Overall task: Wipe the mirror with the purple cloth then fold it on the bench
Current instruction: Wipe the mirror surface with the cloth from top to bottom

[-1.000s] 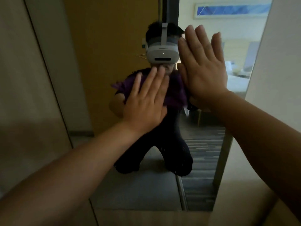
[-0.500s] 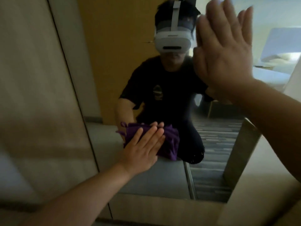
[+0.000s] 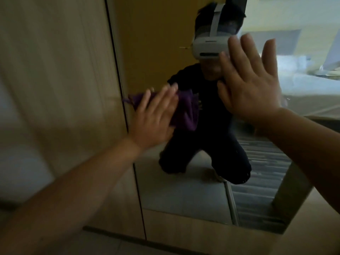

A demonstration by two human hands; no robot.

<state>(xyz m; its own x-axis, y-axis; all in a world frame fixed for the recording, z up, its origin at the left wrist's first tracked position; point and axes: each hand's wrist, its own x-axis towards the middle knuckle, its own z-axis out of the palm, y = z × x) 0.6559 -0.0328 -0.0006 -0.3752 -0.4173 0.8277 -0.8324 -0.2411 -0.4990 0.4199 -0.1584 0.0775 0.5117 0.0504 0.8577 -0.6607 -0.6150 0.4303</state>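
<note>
A tall mirror (image 3: 184,190) fills the middle of the head view, with its dark left edge running down the frame. My left hand (image 3: 154,118) lies flat with its fingers together and presses the purple cloth (image 3: 185,109) against the glass near that left edge. The cloth bunches out past my fingertips and to their right. My right hand (image 3: 252,89) rests flat on the glass higher up and to the right, fingers spread, with nothing in it. The mirror reflects a kneeling person in dark clothes wearing a white headset.
A beige wooden panel (image 3: 55,89) stands left of the mirror. A wooden ledge (image 3: 202,234) runs under the mirror's lower edge. The reflection shows a grey floor, a striped carpet and a bed.
My left hand has swept the cloth down the glass and then back up and towards the mirror's left edge. My right hand has stayed flat on the glass.
</note>
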